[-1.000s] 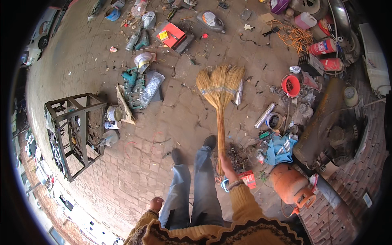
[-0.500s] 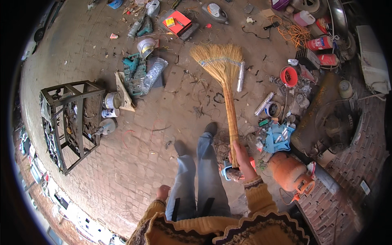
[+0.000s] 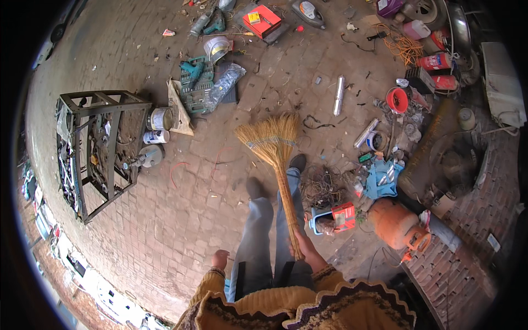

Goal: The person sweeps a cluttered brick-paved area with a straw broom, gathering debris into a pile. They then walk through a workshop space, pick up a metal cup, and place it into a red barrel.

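Grasping in right hand (image 3: 309, 250) a fan-shaped, coarse straw broom (image 3: 282, 180), hard to tell if touching brick paving (image 3: 181, 212); holding left hand (image 3: 220, 259) empty, loosely curled.

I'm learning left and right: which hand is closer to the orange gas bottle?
Right. The right hand, holding the broom, is left of the orange gas bottle, apart from it; the left hand is farther left, beyond the legs.

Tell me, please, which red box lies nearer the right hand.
The red box beside the tangled wires; the other red box, topped with a yellow box, lies beyond the broom.
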`<state>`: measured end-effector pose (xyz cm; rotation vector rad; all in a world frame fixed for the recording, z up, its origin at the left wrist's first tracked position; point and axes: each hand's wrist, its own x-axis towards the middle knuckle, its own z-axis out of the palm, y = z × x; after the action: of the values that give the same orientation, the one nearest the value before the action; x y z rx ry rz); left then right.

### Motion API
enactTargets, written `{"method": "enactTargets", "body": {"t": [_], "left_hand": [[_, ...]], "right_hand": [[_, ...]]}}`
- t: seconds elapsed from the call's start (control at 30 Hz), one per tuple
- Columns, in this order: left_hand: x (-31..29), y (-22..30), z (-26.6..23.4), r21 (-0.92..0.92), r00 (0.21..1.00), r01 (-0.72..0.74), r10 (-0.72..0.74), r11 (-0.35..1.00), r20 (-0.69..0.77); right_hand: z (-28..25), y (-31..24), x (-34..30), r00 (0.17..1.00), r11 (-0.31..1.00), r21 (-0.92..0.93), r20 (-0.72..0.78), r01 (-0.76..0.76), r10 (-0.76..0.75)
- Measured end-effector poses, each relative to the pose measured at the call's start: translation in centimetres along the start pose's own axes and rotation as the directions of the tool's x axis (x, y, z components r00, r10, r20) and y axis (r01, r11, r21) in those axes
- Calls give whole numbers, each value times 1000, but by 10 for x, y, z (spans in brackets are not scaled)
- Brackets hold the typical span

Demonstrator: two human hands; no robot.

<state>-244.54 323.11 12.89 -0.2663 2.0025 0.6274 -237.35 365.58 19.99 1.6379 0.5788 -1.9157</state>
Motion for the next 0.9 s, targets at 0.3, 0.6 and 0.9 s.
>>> {"method": "enactTargets", "body": {"t": [0.3, 0.6, 0.9], "left_hand": [[31, -31, -16, -60, 999, -47, 47, 997, 7], [-1, -15, -10, -298, 984, 167, -138, 940, 116], [-5, -54, 11, -11, 985, -146, 146, 989, 89]], "right_hand": [[-58, -7, -128, 905, 931, -210, -248, 299, -346], [-111, -154, 34, 874, 733, -658, -241, 174, -423], [-58, 48, -8, 981, 863, -477, -11, 164, -192]]}}
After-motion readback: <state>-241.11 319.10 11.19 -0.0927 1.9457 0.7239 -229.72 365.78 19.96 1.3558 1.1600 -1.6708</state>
